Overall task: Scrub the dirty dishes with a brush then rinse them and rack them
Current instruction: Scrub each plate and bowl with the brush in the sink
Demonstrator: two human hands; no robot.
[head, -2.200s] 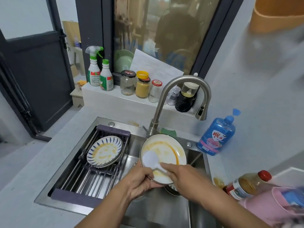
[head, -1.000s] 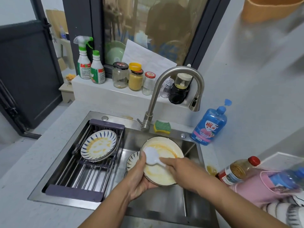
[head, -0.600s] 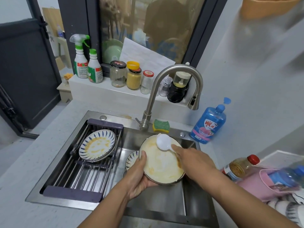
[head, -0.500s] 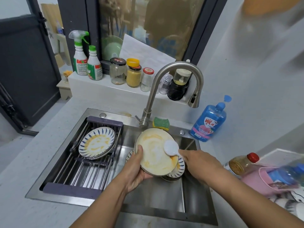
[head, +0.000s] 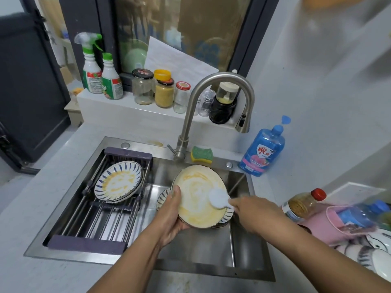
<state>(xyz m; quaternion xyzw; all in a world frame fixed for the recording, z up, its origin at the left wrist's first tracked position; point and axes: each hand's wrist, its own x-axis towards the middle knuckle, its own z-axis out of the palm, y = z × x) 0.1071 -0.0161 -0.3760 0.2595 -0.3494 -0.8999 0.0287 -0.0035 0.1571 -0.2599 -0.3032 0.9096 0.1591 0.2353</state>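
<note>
1. From the head view, peering down into the sink (head: pixel 201 246): gripping a cream plate (head: pixel 196 199) in the left hand (head: pixel 169 218), thumb hooked over the near-left rim and fingers curled underneath. Held above the basin, face tipped up toward the camera.
2. Clamping the brush (head: pixel 218 198) in the right hand (head: pixel 254 212), fingers closed round a handle mostly hidden by the hand, with the round white head pressed on the plate's right edge.
3. Calling this mid-scrub: yellow smears along the far rim and the near edge of the face, so plenty left to work.
4. Now the relation that matters: all that dirty face lying left of the right hand's fingers, the handle's long axis running roughly left to right. Probably means sweeping the head leftward and up, leaving the left hand just to brace.
5. Spotting striped plates (head: pixel 227 214) stacked in the basin right beneath; touching the held one or just clear of it, cannot tell.
6. Over on the rack (head: pixel 84 244) across the sink's left half, a blue-rimmed plate (head: pixel 118 182), smeared yellow, looking unscrubbed.
7. Up top, the faucet (head: pixel 220 79) arching over, spout off to the plate's right. No water seen, so rinsing not yet begun.
</note>
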